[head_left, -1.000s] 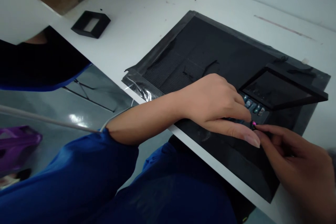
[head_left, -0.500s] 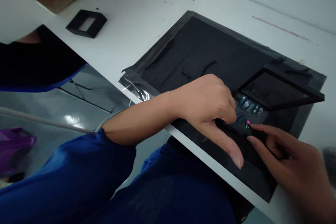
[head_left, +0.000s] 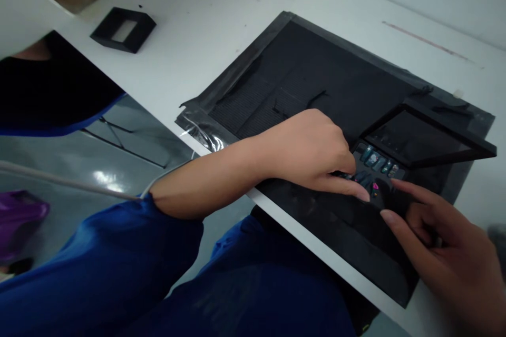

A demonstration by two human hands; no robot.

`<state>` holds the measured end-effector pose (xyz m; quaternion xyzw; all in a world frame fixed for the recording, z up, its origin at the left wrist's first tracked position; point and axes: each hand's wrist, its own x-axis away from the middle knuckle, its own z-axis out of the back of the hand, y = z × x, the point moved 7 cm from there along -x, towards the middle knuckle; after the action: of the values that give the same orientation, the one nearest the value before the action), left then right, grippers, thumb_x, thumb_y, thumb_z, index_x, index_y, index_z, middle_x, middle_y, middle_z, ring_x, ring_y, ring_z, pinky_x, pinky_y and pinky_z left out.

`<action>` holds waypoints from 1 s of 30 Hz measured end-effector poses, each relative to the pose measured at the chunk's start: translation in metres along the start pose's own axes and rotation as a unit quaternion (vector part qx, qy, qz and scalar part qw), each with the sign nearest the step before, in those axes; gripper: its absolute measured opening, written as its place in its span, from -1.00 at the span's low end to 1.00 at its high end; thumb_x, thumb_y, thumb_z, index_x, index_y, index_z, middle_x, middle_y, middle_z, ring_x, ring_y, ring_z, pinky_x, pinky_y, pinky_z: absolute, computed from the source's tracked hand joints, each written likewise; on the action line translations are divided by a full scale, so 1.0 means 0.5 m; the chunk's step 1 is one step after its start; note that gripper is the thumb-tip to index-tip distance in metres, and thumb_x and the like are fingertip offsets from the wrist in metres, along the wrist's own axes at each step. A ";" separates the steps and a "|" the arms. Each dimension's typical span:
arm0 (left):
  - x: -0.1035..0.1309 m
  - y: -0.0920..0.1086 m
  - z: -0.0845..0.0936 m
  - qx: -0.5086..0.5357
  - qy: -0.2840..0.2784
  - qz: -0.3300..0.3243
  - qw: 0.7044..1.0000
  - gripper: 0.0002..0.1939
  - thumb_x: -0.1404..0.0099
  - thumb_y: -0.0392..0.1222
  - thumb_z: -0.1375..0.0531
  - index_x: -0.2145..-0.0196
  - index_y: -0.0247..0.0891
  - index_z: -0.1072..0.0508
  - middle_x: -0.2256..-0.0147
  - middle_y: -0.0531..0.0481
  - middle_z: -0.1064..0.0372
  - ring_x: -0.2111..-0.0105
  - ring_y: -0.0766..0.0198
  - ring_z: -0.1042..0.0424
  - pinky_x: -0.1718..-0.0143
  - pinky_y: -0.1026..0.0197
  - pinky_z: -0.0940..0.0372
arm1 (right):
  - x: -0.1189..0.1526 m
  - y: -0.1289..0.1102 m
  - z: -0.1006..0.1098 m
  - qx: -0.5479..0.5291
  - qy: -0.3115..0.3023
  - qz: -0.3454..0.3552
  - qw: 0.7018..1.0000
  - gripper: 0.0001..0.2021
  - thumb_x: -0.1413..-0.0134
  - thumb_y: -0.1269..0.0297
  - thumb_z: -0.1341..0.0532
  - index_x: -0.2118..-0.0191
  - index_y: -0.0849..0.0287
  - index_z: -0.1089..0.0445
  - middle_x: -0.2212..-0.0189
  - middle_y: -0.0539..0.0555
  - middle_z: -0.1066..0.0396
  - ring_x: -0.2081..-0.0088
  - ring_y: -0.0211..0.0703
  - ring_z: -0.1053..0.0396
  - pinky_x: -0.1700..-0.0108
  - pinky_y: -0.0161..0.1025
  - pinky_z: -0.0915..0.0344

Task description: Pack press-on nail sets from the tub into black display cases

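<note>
A black case lies at the right of the black mat, its windowed lid tilted up. Several teal decorated press-on nails sit in a row inside. Below that row lies a press-on nail with a pink ornament. My left hand grips the case's left side with curled fingers, partly hidden; its thumb reaches along the front near the pink-ornamented nail. My right hand is at the case's right side, thumb and forefinger apart with nothing visible between them.
The black mat is taped to a white table. Thin black scraps lie on it. A black open frame-like box stands at the far left. A grey cable runs to my left sleeve. Another person's dark clothing shows at left.
My right thumb and forefinger have moved off the pink-ornamented nail, which now lies in the case. My left thumb has swung up to the case's front. The view has shifted slightly.
</note>
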<state>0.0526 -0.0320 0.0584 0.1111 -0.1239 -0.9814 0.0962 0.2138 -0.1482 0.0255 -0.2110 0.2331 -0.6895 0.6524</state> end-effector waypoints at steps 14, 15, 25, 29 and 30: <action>0.000 -0.014 -0.009 -0.073 -0.012 0.045 0.996 -0.69 -0.44 0.08 -0.12 0.22 -0.06 -0.61 0.47 0.08 -0.55 0.45 0.31 -0.49 0.51 0.21 0.05 | 0.001 0.010 0.000 0.006 0.005 -0.025 1.000 -0.49 -0.24 -0.01 -0.21 -0.25 0.02 -0.32 0.61 -0.16 -0.06 0.63 -0.37 -0.09 0.55 -0.40 -0.17; 0.001 -0.013 -0.009 -0.079 -0.005 0.043 0.996 -0.69 -0.43 0.08 -0.12 0.24 -0.07 -0.61 0.48 0.08 -0.55 0.45 0.30 -0.49 0.51 0.21 0.05 | 0.001 0.009 -0.001 0.006 0.004 -0.021 1.000 -0.49 -0.24 -0.01 -0.21 -0.25 0.02 -0.32 0.61 -0.16 -0.06 0.63 -0.37 -0.09 0.56 -0.40 -0.16; -0.002 -0.011 -0.004 -0.107 0.017 0.065 0.992 -0.65 -0.43 0.04 -0.11 0.39 -0.18 -0.52 0.50 0.10 -0.52 0.47 0.32 -0.47 0.51 0.16 0.12 | -0.003 -0.009 -0.010 0.064 -0.008 0.020 0.998 -0.46 -0.29 0.00 -0.16 -0.30 0.06 -0.26 0.60 -0.18 -0.09 0.63 -0.40 -0.12 0.53 -0.42 -0.17; -0.001 -0.011 -0.001 -0.090 0.020 0.065 0.994 -0.65 -0.44 0.05 -0.09 0.36 -0.18 -0.53 0.45 0.10 -0.54 0.44 0.32 -0.48 0.52 0.17 0.08 | -0.002 -0.011 -0.010 0.074 -0.001 0.043 0.996 -0.50 -0.29 0.03 -0.17 -0.28 0.03 -0.30 0.60 -0.17 -0.10 0.64 -0.42 -0.13 0.54 -0.43 -0.16; -0.001 -0.009 0.000 -0.085 0.021 0.063 0.994 -0.66 -0.44 0.07 -0.10 0.32 -0.17 -0.54 0.43 0.09 -0.55 0.43 0.31 -0.49 0.52 0.17 0.07 | -0.001 -0.012 -0.010 0.074 0.000 0.051 0.996 -0.52 -0.29 0.04 -0.17 -0.26 0.02 -0.33 0.60 -0.17 -0.10 0.64 -0.43 -0.13 0.54 -0.43 -0.15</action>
<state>0.0524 -0.0274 0.0570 0.1155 -0.0451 -0.9778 0.1691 0.2060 -0.1471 0.0252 -0.1499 0.1925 -0.6708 0.7004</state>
